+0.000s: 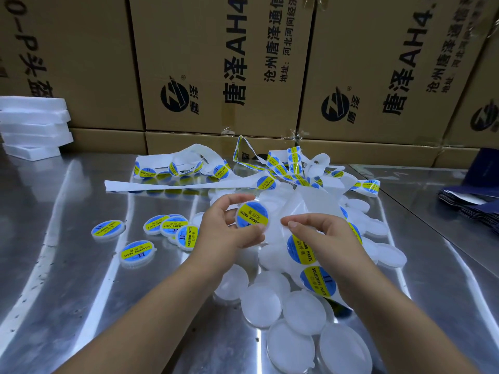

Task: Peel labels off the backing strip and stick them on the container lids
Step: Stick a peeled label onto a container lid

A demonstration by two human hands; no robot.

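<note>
Head view: round translucent lid [252, 215] bears blue-yellow label.

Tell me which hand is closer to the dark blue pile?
Right. The right hand is left of the dark blue pile; the left hand, holding a lid, is farther left.

Frosted translucent plastic lids [260, 306] lie on a glossy, reflective metal table [67, 265] before matt cardboard boxes [216, 63].
</note>
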